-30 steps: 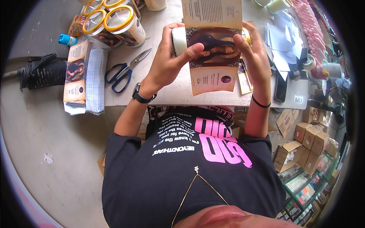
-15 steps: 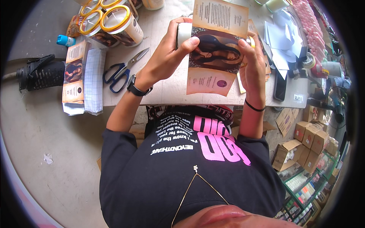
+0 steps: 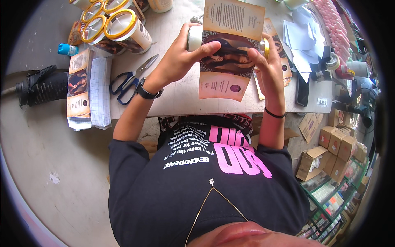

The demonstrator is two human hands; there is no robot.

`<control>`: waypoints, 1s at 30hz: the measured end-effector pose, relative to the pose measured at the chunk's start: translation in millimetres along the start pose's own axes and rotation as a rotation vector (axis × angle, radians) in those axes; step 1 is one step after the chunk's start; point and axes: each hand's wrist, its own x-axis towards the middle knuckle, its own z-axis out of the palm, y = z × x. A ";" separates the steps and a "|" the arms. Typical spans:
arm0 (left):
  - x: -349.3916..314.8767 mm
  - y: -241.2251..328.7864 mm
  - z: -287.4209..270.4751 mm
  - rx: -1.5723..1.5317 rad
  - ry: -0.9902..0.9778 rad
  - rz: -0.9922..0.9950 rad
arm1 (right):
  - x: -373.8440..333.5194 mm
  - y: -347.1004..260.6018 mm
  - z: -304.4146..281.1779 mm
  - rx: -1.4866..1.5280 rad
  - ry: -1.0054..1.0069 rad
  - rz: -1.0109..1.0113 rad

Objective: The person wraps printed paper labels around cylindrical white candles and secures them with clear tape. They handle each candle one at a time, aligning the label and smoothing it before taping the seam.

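Observation:
A white candle jar (image 3: pixel 194 38) with a gold rim (image 3: pixel 266 47) lies sideways between my hands, above the near side of the table. A long printed label (image 3: pixel 233 18), tan at both ends with a dark picture in the middle, lies across the jar's side; its ends stick out past it. My left hand (image 3: pixel 177 61) grips the jar's base end, thumb pressed on the picture. At the rim end, my right hand (image 3: pixel 269 70) holds the jar, its thumb also on the label. The fingers behind the jar are mostly hidden.
Several gold-rimmed candle jars (image 3: pixel 140 40) stand at the far left. Blue-handled scissors (image 3: pixel 128 84), stacked labels (image 3: pixel 78 82) and a blue-capped bottle (image 3: pixel 68 50) lie left. More labels (image 3: pixel 285 68), white paper sheets (image 3: pixel 302 35) and a phone (image 3: pixel 303 92) lie right.
Both thumbs have slid inward over the label's picture, the right one further, toward the left. The jar and label have shifted slightly left in view.

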 end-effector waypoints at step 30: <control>-14.7 -10.5 -1.8 0.634 0.206 0.672 | 2.2 -8.5 35.5 -0.132 0.265 0.044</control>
